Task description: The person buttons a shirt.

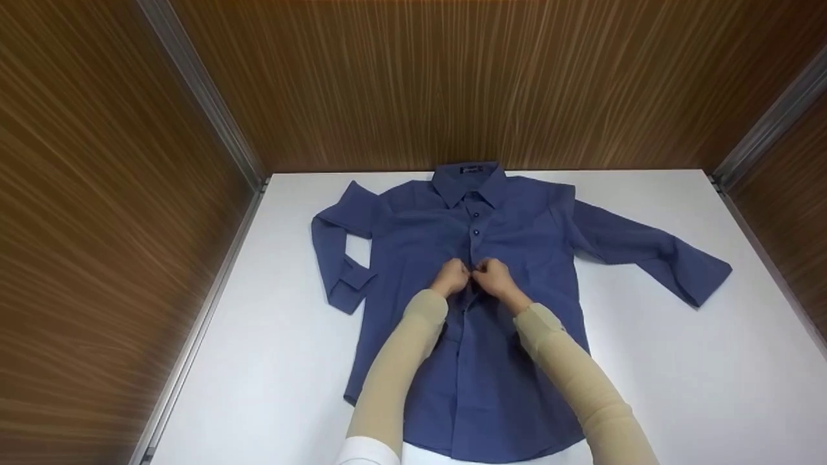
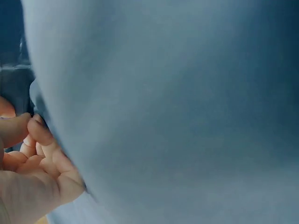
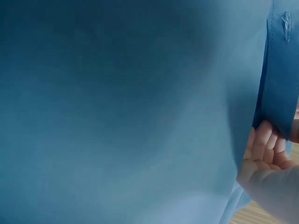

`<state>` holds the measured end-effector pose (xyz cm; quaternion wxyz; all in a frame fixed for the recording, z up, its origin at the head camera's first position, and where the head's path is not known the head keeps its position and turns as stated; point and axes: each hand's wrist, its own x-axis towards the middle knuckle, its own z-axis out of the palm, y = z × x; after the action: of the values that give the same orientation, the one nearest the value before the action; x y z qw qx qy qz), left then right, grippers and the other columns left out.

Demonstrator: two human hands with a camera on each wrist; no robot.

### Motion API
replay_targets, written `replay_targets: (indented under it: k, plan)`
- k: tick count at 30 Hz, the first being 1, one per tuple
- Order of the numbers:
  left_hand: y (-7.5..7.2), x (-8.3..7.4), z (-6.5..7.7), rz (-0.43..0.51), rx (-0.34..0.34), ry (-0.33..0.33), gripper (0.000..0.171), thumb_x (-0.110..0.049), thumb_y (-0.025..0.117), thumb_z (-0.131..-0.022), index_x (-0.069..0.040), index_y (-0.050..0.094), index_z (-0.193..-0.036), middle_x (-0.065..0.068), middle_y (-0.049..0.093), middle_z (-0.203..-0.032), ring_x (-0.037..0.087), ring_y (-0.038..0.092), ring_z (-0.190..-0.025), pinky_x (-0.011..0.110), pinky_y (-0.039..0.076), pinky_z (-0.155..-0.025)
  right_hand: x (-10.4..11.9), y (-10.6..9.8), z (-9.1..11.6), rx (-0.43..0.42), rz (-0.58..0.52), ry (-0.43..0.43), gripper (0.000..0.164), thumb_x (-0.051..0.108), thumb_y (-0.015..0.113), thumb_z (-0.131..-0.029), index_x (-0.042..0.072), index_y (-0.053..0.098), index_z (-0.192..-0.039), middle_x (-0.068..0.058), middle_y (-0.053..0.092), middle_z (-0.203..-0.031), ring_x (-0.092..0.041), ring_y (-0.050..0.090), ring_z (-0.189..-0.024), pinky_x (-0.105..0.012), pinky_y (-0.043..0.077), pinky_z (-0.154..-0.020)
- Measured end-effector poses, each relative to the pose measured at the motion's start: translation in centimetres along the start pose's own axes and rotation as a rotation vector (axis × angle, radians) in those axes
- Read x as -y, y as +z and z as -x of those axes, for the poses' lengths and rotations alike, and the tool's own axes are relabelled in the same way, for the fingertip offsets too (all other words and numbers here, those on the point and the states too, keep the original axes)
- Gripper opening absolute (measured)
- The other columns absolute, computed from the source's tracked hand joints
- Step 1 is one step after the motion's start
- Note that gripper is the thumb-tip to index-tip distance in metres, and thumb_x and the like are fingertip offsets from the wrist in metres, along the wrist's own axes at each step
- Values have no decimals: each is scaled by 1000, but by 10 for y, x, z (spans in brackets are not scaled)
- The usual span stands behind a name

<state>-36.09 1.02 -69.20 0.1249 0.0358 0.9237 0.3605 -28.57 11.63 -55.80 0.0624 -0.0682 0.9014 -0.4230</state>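
shirt (image 1: 413, 232): one, lying front up on one white surface (image 1: 258, 361)
sleeves (image 1: 620, 239): two, lying one each side
left hand (image 1: 452, 276): pinching the front edge
right hand (image 1: 495, 279): pinching the buttonhole strip (image 3: 282, 79)

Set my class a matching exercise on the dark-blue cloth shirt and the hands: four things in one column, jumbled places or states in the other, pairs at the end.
Things
1. Pointed collar of the dark-blue cloth shirt
2. Long blue sleeve on the person's left
3. Long blue sleeve on the person's right
4. Bare left hand and right hand

Places or states
A. Spread outward, its end far from the shirt's body
B. Gripping the shirt's front
C. Closest to the brown wood-grain back panel
D. Bent, its end beside the shirt's body

Pairs: 1-C, 2-D, 3-A, 4-B
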Motion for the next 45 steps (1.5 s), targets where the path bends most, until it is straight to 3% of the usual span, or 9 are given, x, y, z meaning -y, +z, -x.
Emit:
replay_targets:
  k: [11, 15, 18, 20, 23, 27, 30, 39, 45]
  plan:
    - [-16, -11, 14, 161, -4, -9, 30, 4, 41, -68, -10, 32, -43, 2, 28, -39, 16, 22, -31, 30, 20, -31, 0, 3, 0, -12, -168, 33, 10, 1, 49, -71, 2, 42, -64, 0, 36, -53, -7, 33, -43, -19, 27, -40]
    - [-5, 5, 2, 245, 5, 12, 29, 3, 46, -66, -11, 35, -42, 0, 29, -39, 14, 22, -31, 29, 19, -30, -2, 5, -4, 7, -196, 67, 6, 0, 48, -73, -3, 44, -70, -5, 38, -57, -8, 35, -44, -22, 30, -42]
    - [4, 20, -8, 376, 18, 71, 30, 2, 46, -63, -14, 33, -41, -5, 26, -38, 10, 20, -31, 26, 18, -29, -40, 20, -25, -13, -233, 19, 5, 6, 50, -72, 2, 47, -70, -4, 40, -57, -11, 37, -47, -25, 30, -43]
    - [-12, 0, 12, 392, 27, 24, 30, 4, 44, -66, -11, 32, -43, -2, 25, -41, 13, 19, -34, 27, 18, -32, -78, 35, -44, -12, -272, -40, 8, 14, 53, -71, 8, 48, -69, -1, 42, -57, -12, 39, -47, -25, 31, -42]
    - [-32, -22, 38, 415, 16, 17, 30, 8, 40, -64, -11, 31, -42, -2, 24, -40, 12, 19, -34, 25, 19, -34, -68, 32, -39, -18, -261, 0, 8, 13, 53, -71, 7, 47, -70, -3, 43, -60, -14, 41, -50, -24, 33, -43]
    - [20, 34, -25, 429, 10, 15, 27, 5, 43, -61, -12, 34, -43, -3, 26, -40, 13, 20, -33, 26, 18, -30, -3, 5, -4, 1, -216, 129, 3, 1, 47, -72, -1, 45, -73, -7, 42, -62, -17, 40, -54, -25, 33, -47]
    - [55, 71, -71, 421, 32, -25, 21, 3, 47, -63, -9, 41, -47, 0, 34, -44, 16, 25, -35, 29, 22, -30, -3, 4, -3, -9, -216, 108, 5, 2, 49, -72, -1, 45, -72, -5, 40, -61, -14, 38, -52, -23, 31, -46]
    - [7, 22, -16, 390, 32, -59, 15, 3, 44, -69, -4, 51, -59, 5, 48, -59, 16, 39, -44, 27, 34, -40, -5, 4, -3, 4, -203, 67, 6, 4, 49, -73, -1, 46, -72, -4, 40, -60, -14, 38, -52, -23, 31, -46]
    - [39, 60, -55, 443, 61, -50, 12, -3, 50, -70, -7, 53, -59, 3, 49, -60, 15, 43, -48, 27, 34, -41, -5, 3, -2, 24, -232, 59, 7, 5, 49, -74, 0, 48, -71, -3, 41, -58, -13, 38, -50, -23, 31, -45]
